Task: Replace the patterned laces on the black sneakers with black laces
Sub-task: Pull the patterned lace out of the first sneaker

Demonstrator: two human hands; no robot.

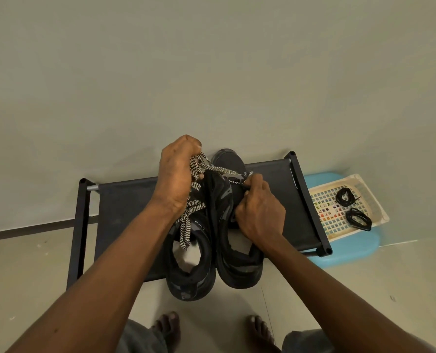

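The black fabric-topped, metal-framed bench (125, 200) carries 2 black sneakers at its centre, heels over the near edge: left sneaker (191, 271), right sneaker (240, 266). A light-blue plastic platform (351, 250) sits just right of the bench and supports a cream perforated plastic basket (374, 200). Above the bench centre, the left hand (176, 179) is clenched around a bunch of black-and-white zigzag-patterned laces (195, 184). The right hand (259, 207) grips the right sneaker's upper. 2 coiled black laces (345, 196) lie in the basket.

A cream basket (372, 203) sits on a blue stool (351, 254) beside a rack (125, 205)
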